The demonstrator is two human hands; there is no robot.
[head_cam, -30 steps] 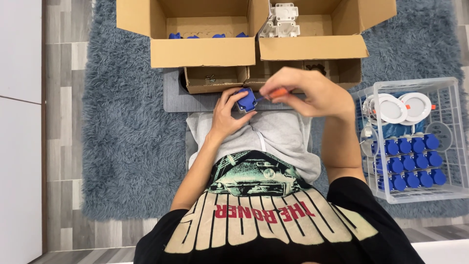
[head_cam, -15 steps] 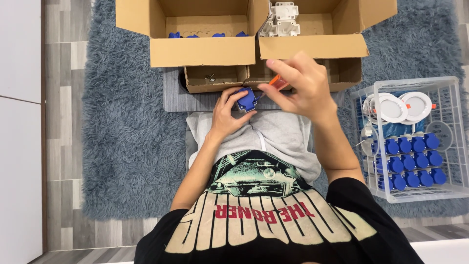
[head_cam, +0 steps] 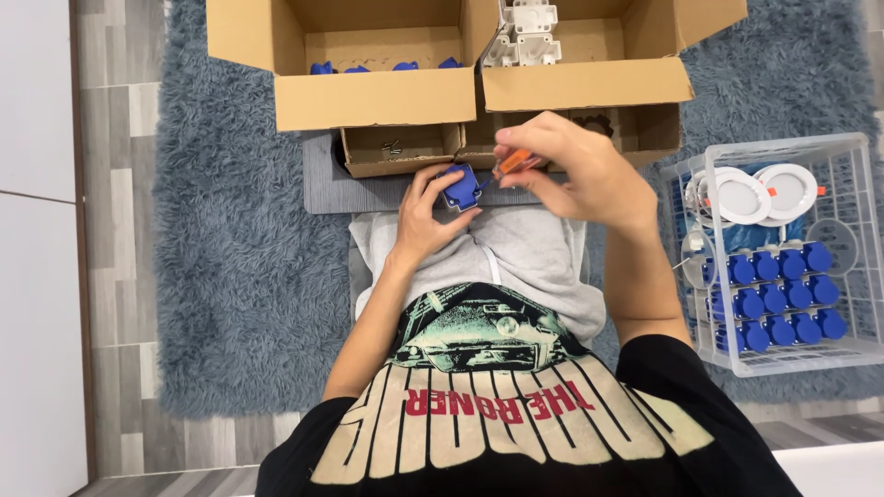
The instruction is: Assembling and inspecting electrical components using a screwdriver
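The person sits on a shaggy grey-blue rug (head_cam: 230,276), working over the lap. The left hand (head_cam: 425,213) is closed around a small blue plastic part (head_cam: 459,187), held just above the grey shorts at the near edge of a dark mat (head_cam: 368,189). The right hand (head_cam: 575,170) pinches an orange-handled tool (head_cam: 514,163), likely a screwdriver, its tip just beside the blue part. The step in hand looks like fastening or adjusting that part; the tip must seat squarely on it while the left hand keeps it steady.

Beyond the mat stand open cardboard boxes (head_cam: 378,97): more blue parts in the far left one, white parts (head_cam: 520,28) in the right. A clear crate (head_cam: 783,350) at the rug's right edge holds rows of blue parts and round white fittings (head_cam: 741,195).
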